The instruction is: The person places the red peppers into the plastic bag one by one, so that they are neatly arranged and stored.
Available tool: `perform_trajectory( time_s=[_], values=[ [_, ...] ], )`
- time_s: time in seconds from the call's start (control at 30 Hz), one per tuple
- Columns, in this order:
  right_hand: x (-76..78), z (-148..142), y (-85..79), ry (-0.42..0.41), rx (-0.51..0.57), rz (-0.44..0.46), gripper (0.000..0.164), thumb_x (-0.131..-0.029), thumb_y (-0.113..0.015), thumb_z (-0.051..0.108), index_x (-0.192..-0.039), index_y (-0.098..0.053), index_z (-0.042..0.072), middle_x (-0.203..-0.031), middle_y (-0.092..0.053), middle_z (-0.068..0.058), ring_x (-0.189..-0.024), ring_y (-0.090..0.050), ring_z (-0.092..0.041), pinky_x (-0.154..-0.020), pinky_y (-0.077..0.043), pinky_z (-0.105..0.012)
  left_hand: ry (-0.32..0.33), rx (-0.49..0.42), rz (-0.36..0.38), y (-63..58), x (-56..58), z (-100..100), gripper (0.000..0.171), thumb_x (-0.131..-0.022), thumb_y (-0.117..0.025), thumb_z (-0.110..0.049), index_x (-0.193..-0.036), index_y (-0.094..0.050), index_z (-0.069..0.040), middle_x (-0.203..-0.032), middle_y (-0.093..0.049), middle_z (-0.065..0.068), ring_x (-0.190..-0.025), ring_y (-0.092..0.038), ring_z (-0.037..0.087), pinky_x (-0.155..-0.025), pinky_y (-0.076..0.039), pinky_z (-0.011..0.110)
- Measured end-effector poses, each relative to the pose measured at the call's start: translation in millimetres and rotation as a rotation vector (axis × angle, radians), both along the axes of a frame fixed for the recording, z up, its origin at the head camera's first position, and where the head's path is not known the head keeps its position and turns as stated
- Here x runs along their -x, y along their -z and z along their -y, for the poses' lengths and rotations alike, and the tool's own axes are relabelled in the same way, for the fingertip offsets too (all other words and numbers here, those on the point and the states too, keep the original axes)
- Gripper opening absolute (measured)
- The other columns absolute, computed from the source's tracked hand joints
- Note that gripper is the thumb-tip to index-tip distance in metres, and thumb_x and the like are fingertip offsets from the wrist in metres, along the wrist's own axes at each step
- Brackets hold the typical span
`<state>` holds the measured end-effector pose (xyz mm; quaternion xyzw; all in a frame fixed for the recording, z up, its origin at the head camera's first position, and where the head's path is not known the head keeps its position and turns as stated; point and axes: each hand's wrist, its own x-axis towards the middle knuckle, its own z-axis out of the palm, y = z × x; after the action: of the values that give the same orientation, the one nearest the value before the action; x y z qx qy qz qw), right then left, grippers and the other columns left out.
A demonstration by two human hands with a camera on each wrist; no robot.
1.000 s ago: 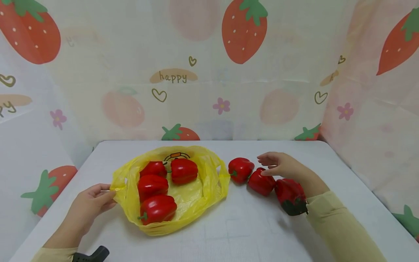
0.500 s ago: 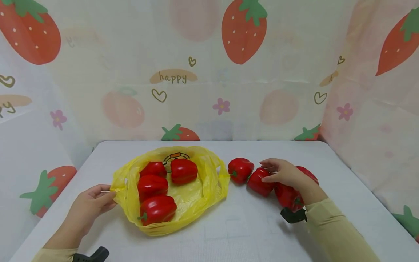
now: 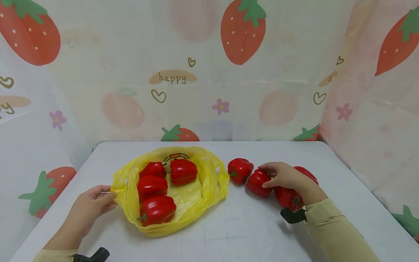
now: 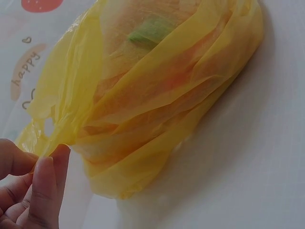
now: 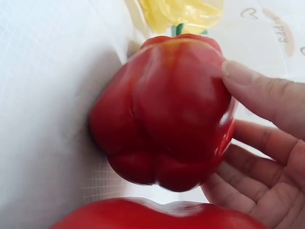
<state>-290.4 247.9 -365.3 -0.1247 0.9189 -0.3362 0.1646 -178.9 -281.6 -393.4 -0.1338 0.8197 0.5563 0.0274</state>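
Note:
My left hand (image 3: 93,203) pinches the left edge of a yellow plastic bag (image 3: 209,189); in the left wrist view, thumb and fingertips (image 4: 45,167) squeeze its gathered film. The bag lies wide open on the table with several red bell peppers inside, among them a front pepper (image 3: 158,210). My right hand (image 3: 288,178) holds a red bell pepper (image 3: 258,183) on the table, right of the bag. In the right wrist view its thumb lies on one side of that pepper (image 5: 171,114), with the other fingers around the far side, partly hidden.
Another red bell pepper (image 3: 240,170) lies between the bag and the held one. Beneath my right wrist are a further pepper (image 3: 289,198) and one behind it (image 3: 307,174), partly covered. Strawberry-print sheets (image 3: 203,109) stand behind the white table (image 3: 229,236).
My right hand has come down onto the middle pepper, and its thumb and fingers have closed around it. My left hand keeps its pinch on the bag.

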Motion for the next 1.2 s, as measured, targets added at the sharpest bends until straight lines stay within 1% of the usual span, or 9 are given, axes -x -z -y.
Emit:
perform_trajectory(
  time_s=[0.17,0.4,0.53,0.67,0.8,0.9,1.03,1.2],
  values=[
    [-3.3,2,-1.8,-0.064,-0.017,-0.011,0.061,-0.074,-0.076,0.026,-0.129,-0.051,0.016,-0.125,-0.052,-0.009,-0.116,-0.046,-0.032,-0.082,-0.051,-0.042,0.002,0.009,0.007,1.5,0.5,0,0.055,-0.088,-0.059,-0.035,-0.127,-0.044,0.002,-0.11,-0.062,0.012,-0.084,-0.063,0.008,-0.074,-0.054,0.024],
    [-7.6,7,-4.9,-0.072,-0.027,0.038,0.059,-0.071,-0.078,0.025,-0.124,-0.054,0.026,-0.122,-0.053,-0.007,-0.112,-0.048,-0.029,-0.076,-0.053,-0.041,-0.002,0.011,0.015,2.2,0.4,0,0.055,-0.088,-0.059,-0.035,-0.127,-0.044,0.001,-0.111,-0.062,0.012,-0.083,-0.063,0.009,-0.074,-0.054,0.024],
    [-8.9,10,-5.3,-0.098,-0.042,0.04,0.06,-0.07,-0.079,0.023,-0.124,-0.054,0.027,-0.122,-0.053,-0.006,-0.112,-0.047,-0.028,-0.077,-0.053,-0.04,-0.002,0.005,0.012,1.4,0.3,0,0.055,-0.088,-0.06,-0.034,-0.127,-0.044,0.001,-0.11,-0.062,0.011,-0.083,-0.063,0.009,-0.074,-0.054,0.024],
    [-11.0,12,-5.1,-0.117,-0.052,0.034,0.062,-0.07,-0.079,0.023,-0.126,-0.052,0.025,-0.122,-0.053,-0.005,-0.114,-0.046,-0.026,-0.079,-0.052,-0.039,0.001,0.01,-0.001,1.3,0.1,0,0.054,-0.088,-0.059,-0.034,-0.126,-0.044,0.002,-0.11,-0.062,0.012,-0.082,-0.063,0.008,-0.074,-0.054,0.024],
    [-13.2,17,-4.7,-0.147,-0.058,0.022,0.064,-0.07,-0.079,0.022,-0.128,-0.051,0.02,-0.123,-0.053,-0.003,-0.114,-0.046,-0.025,-0.083,-0.05,-0.04,0.003,0.01,-0.008,1.0,0.1,-1,0.054,-0.088,-0.059,-0.034,-0.126,-0.044,0.002,-0.11,-0.062,0.012,-0.082,-0.063,0.008,-0.074,-0.054,0.024],
    [-15.2,22,-4.2,-0.142,-0.067,0.018,0.063,-0.07,-0.079,0.023,-0.126,-0.053,0.021,-0.121,-0.053,-0.001,-0.113,-0.046,-0.024,-0.084,-0.05,-0.041,0.004,0.004,-0.012,0.3,0.1,-1,0.054,-0.088,-0.059,-0.034,-0.126,-0.044,0.002,-0.109,-0.062,0.011,-0.082,-0.063,0.008,-0.074,-0.054,0.023],
    [-18.1,27,-2.1,-0.116,-0.06,0.039,0.063,-0.067,-0.081,0.025,-0.124,-0.054,0.027,-0.12,-0.053,0.001,-0.112,-0.046,-0.022,-0.081,-0.051,-0.039,0.003,-0.001,-0.011,-0.8,0.1,-1,0.055,-0.088,-0.059,-0.034,-0.127,-0.044,0.002,-0.109,-0.062,0.01,-0.082,-0.063,0.008,-0.074,-0.054,0.024],
    [-21.4,33,-0.3,-0.12,-0.055,0.055,0.068,-0.065,-0.082,0.024,-0.126,-0.052,0.03,-0.121,-0.052,0.001,-0.114,-0.044,-0.023,-0.079,-0.052,-0.039,-0.001,-0.01,-0.007,-1.3,0.0,-1,0.056,-0.088,-0.06,-0.034,-0.127,-0.043,0.002,-0.108,-0.063,0.009,-0.082,-0.063,0.008,-0.074,-0.054,0.024]
  ],
)
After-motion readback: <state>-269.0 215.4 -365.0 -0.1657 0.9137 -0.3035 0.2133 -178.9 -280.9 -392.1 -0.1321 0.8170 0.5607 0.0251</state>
